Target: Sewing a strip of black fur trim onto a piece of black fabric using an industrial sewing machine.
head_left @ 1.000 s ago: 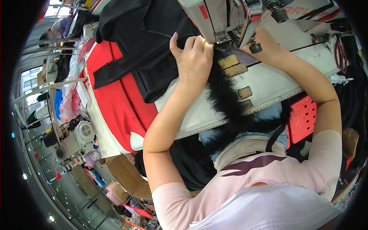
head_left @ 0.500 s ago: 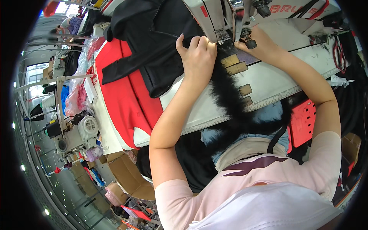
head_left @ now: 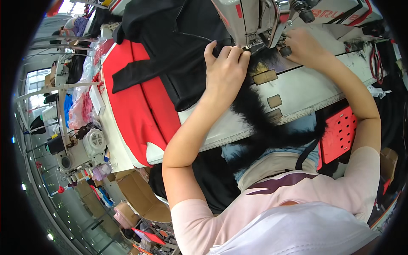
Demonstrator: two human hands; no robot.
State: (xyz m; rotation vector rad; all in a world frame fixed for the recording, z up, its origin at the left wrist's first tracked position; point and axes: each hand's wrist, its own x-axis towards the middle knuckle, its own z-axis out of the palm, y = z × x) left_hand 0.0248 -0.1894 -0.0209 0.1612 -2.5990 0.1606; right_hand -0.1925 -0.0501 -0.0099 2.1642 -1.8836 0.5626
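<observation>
Black fabric (head_left: 178, 51) lying under the sewing machine (head_left: 259, 21), spreading away from the grip across the table (head_left: 297, 85) and over a red garment (head_left: 136, 106) beyond it. Black fur trim (head_left: 255, 110) trailing from the needle area, just under the grip, back toward the body and over the table's near edge.

Pressing down on the fabric with the left hand (head_left: 225, 70), fingers curled and bunched, tips pinching the black cloth right beside the presser foot (head_left: 255, 42). Resting the right hand (head_left: 304, 46) on the far side of the foot, fingers bent against the machine head; whether gripping fur or only steadying it, cannot tell.

Brown patches (head_left: 265, 77) sitting on the tabletop just below the left wrist. Ruler strip (head_left: 238, 136) running along the table edge under the left forearm. Red perforated panel (head_left: 340, 134) hanging below the right elbow. Scissors (head_left: 376, 59) lying well off to the right of the right hand. Another sewing machine (head_left: 78, 148) standing far left of the grip, with cardboard boxes (head_left: 140, 195) on the floor near it.
</observation>
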